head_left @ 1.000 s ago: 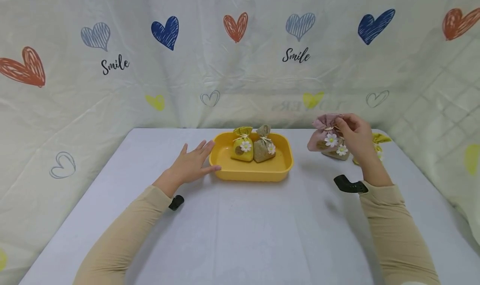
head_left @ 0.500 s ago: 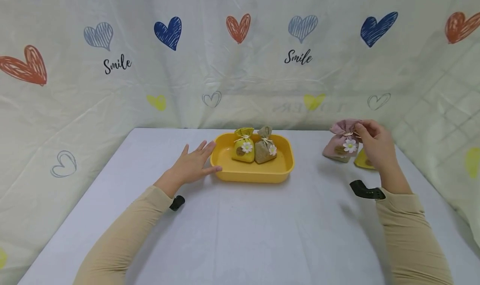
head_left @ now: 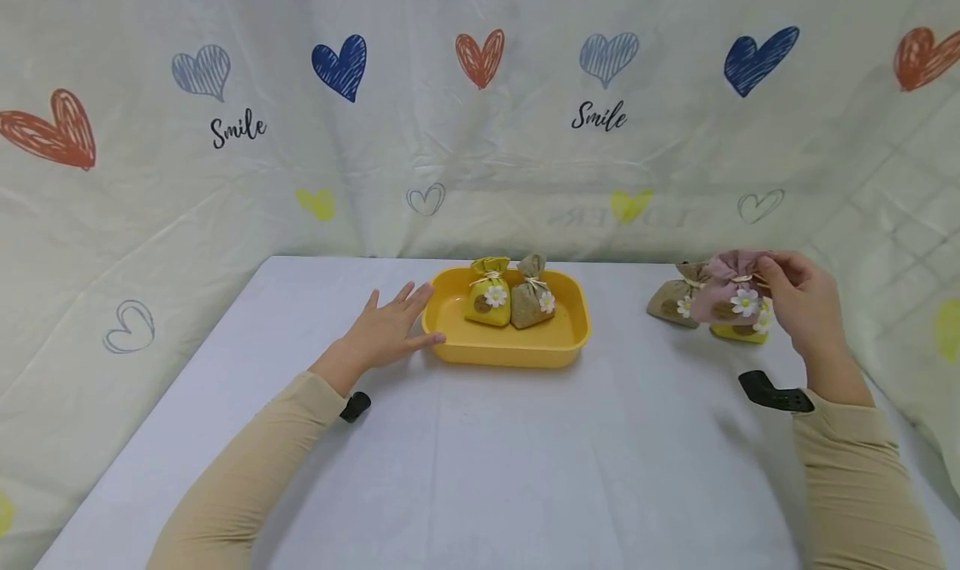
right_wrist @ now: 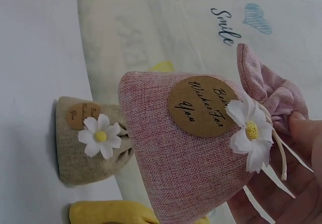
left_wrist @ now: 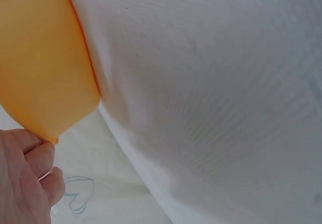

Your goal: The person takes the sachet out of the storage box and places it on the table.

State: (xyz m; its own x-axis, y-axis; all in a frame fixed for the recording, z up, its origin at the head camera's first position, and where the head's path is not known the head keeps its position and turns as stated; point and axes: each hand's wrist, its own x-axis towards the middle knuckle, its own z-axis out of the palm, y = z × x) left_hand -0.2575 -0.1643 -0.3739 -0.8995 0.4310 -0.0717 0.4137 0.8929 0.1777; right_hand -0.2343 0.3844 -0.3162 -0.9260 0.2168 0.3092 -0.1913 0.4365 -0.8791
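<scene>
Fingers (head_left: 783, 272) of right hand (head_left: 806, 307) pinch pink sachet (head_left: 726, 297) by its neck, above tabletop (head_left: 525, 453). Left hand (head_left: 386, 330) fingers spread flat, touching yellow tray (head_left: 506, 349).

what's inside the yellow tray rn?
In the yellow tray, two sachets stand side by side, touching: a yellow sachet and a tan sachet. The tray floor behind them is hidden.
</scene>
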